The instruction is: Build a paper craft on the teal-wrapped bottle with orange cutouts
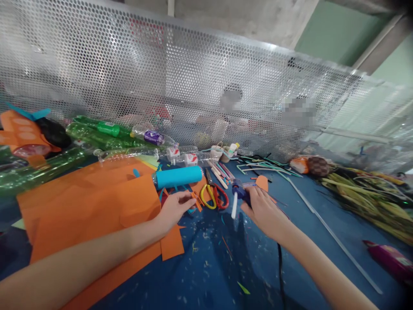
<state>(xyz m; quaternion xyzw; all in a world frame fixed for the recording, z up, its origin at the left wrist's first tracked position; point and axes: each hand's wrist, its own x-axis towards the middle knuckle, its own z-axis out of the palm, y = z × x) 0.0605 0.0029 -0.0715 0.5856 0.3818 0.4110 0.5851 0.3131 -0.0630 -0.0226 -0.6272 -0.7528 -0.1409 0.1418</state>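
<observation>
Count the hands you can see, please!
2 clearly: the left hand, at a small orange strip, and the right hand, holding the blue glue gun. Others may be hidden behind the metal mesh.

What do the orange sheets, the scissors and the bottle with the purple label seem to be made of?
Orange sheets: probably matte paper or thin card, with flat faces and straight cut edges.
Scissors: handles look like smooth plastic, one yellow, one red; blades appear dark, perhaps metal.
Bottle: likely glossy plastic, being see-through with bright reflections.
</observation>
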